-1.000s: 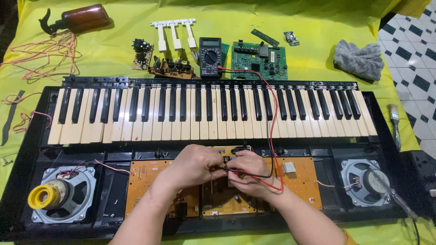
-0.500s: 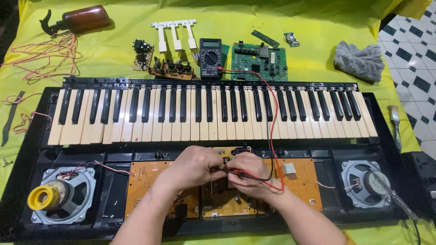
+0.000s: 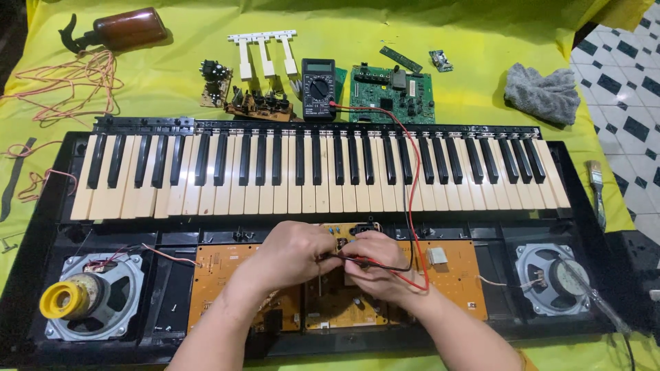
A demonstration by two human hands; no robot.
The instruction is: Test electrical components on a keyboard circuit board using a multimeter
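From the head view we see an opened keyboard lying on a yellow cloth, and we place everything else against it. Just below its keys, in the open bay, sits an orange board. Both our hands meet over the middle of that board. Our left hand is curled, its grip closed on a black probe that points toward the right hand. Our right hand is also curled, touching the left one; its grip looks closed about the red probe, though the fingers hide just how.

A red lead and a black lead run from the hands up across the keys to a black meter, which lies just above the keyboard's top edge, near its middle.

In the bay's left end sits a speaker with a yellow centre; in the right end sits a second speaker, with a thin tool lying across it.

Above the keyboard, right of the meter, lies a green board; left of the meter lie small parts and three loose white keys. Further up and left lies a brown bottle, with tangled wire beneath it. Off the upper right corner lies a grey rag, and beside the right edge a brush.
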